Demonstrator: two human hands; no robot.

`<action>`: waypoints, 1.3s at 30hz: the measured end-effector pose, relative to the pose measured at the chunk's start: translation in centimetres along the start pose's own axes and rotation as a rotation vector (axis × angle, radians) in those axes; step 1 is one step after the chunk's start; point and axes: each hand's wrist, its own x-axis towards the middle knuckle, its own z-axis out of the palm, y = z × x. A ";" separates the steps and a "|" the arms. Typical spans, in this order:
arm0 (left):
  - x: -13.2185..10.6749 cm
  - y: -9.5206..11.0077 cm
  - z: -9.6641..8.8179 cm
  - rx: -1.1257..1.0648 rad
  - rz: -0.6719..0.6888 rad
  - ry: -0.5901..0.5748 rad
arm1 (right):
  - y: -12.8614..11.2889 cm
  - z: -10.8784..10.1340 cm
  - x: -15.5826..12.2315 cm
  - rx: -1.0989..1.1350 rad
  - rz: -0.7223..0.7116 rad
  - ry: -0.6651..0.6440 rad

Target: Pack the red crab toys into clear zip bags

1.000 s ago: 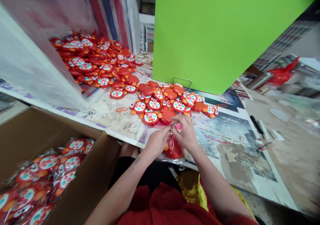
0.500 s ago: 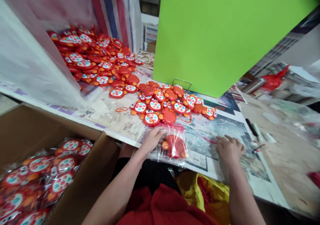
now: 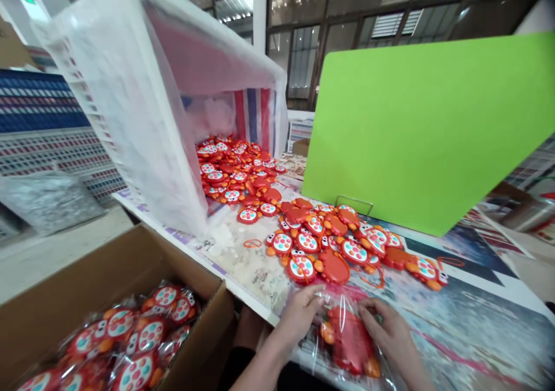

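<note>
As seen from the head camera, holding a clear plastic bag (image 3: 342, 318) at the near edge of the paper-covered table (image 3: 255, 275), with a red animal-shaped toy (image 3: 352, 345) inside, plain back up. With the left hand (image 3: 319, 299), apparently pinching the film at the upper left; with the right hand (image 3: 367, 310), thumb and forefinger drawn together, pinching the bag's right side. Impossible to tell how firmly. Inside the bag, lying between both hands and nearer the wearer than the fingertips, with long axis slanting from an orange end just beside the left fingers to another at the lower right; closest to the red body on the right hand's side. Beyond the bag's pink top band (image 3: 347, 291), strewn with matching loose toys (image 3: 355, 251) before a green board (image 3: 416, 131). Farther left, heaped with more inside a white lined crate (image 3: 151, 90); below it, stocked with bagged toys (image 3: 139, 373) in a cardboard box (image 3: 130, 269).
</note>
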 end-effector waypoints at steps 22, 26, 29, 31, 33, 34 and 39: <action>-0.9 2.2 0.9 -0.100 -0.043 0.032 | 1.3 -2.5 -1.3 0.392 0.199 0.061; -0.6 2.1 0.7 -0.067 -0.035 -0.011 | 0.8 -2.4 -1.2 0.429 0.199 0.022; -0.5 2.1 0.7 -0.043 -0.033 0.000 | 0.4 -2.2 -1.1 0.395 0.146 0.014; -0.4 2.1 0.9 -0.048 -0.028 -0.002 | 0.4 -1.9 -1.1 0.373 0.091 0.022; -0.4 2.2 1.2 -0.081 -0.022 -0.010 | 0.7 -1.5 -1.0 0.368 0.063 0.050; -0.5 2.3 1.4 -0.098 -0.023 -0.005 | 0.9 -1.3 -0.9 0.372 0.059 0.062; -1.8 5.2 1.3 -0.107 0.084 0.096 | 2.0 -1.0 -0.8 0.327 0.055 0.031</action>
